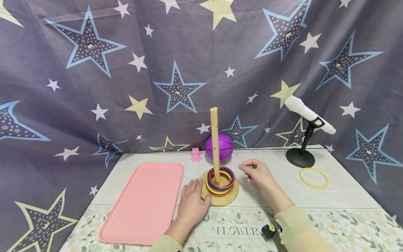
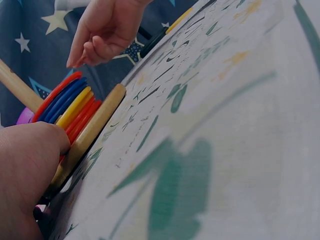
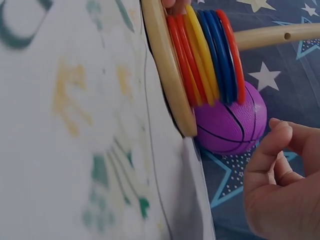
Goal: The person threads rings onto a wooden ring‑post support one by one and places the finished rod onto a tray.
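A wooden ring toss stand [image 1: 215,140] with a round base [image 1: 231,199] stands upright mid-table. Stacked around its post are several red, blue and yellow rings [image 2: 64,102], a red one on top. My left hand [image 1: 192,203] rests against the base's left side, fingers extended over the edge and thumb near its front. To the right of the rings, my right hand [image 1: 259,175] hovers with fingers loosely bent and nothing held. A purple ball [image 3: 232,125] sits behind the stand. Apart from the stack, a yellow ring [image 1: 327,182] lies flat on the right.
Left of the stand lies a pink tray [image 1: 143,203]. A small pink object [image 1: 196,155] is beside the ball. At the back right, a white microphone [image 1: 310,113] is mounted on a black stand [image 1: 300,157]. A star-printed curtain [image 1: 189,42] hangs behind the table.
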`<state>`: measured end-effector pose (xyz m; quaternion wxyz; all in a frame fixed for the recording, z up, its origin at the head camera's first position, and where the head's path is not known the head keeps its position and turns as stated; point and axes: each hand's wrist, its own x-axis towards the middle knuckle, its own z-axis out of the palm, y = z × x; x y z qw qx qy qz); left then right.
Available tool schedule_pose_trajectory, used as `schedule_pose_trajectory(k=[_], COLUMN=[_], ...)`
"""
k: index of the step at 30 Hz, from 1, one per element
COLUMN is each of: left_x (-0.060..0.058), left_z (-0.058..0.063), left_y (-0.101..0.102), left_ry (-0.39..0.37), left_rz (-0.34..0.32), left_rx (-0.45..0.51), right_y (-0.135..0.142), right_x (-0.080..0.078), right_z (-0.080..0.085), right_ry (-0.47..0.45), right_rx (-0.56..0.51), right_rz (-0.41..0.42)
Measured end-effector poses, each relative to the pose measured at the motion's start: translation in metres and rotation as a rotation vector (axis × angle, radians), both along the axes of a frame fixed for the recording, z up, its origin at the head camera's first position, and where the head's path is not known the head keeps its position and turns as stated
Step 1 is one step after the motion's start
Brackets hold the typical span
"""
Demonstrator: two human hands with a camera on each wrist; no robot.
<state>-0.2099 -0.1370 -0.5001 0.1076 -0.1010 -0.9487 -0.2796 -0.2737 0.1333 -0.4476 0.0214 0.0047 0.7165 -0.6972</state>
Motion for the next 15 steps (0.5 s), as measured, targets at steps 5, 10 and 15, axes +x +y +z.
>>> schedule_pose_trajectory(k=[5,10,15], left_x=[0.0,0.0,0.0], left_z=[-0.001,-0.001,0.0], left_y=[-0.001,0.0,-0.001], left_ry=[0.005,0.003,0.006], left_rz=[-0.003,-0.009,-0.009], left_rx=[-0.001,0.002,0.003], right_y=[0.014,0.033,0.056], right_x=[0.004,0.01,0.014], right_z=[0.004,0.009,0.011], right_ry=[0.015,0.017,0.004], right_rx=[0.025,0.063,0.098], right_rz=[-0.006,-0.033,-0.054])
